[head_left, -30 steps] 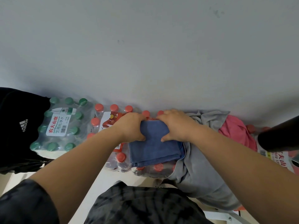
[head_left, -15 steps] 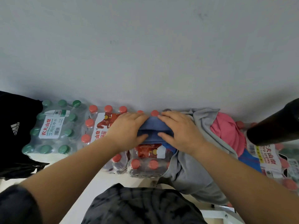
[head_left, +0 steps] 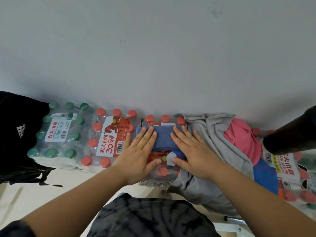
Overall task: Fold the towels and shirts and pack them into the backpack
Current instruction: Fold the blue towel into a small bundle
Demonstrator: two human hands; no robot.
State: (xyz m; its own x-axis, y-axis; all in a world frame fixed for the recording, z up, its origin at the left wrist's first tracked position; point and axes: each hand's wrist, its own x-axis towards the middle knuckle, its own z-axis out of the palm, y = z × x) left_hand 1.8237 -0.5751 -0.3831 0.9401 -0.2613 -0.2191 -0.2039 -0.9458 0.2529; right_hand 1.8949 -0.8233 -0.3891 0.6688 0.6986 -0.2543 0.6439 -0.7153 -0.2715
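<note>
A folded blue towel (head_left: 163, 137) lies as a narrow strip on top of a shrink-wrapped pack of red-capped water bottles (head_left: 162, 171). My left hand (head_left: 138, 154) presses flat on its left end, fingers straight. My right hand (head_left: 191, 151) presses flat on its right end, fingers spread. To the right lie a crumpled grey shirt (head_left: 215, 144), a pink garment (head_left: 242, 139) and a blue cloth (head_left: 265, 175). The black backpack (head_left: 17, 137) stands at the far left.
A green-capped bottle pack (head_left: 59, 134) and another red-capped pack (head_left: 111, 137) sit between the backpack and the towel. More bottle packs (head_left: 289, 173) lie at the right. A dark object (head_left: 294, 132) juts in from the right edge. A grey wall stands behind.
The blue towel has been folded away from me into a narrower strip. Both hands went from gripping its edge to lying flat on it.
</note>
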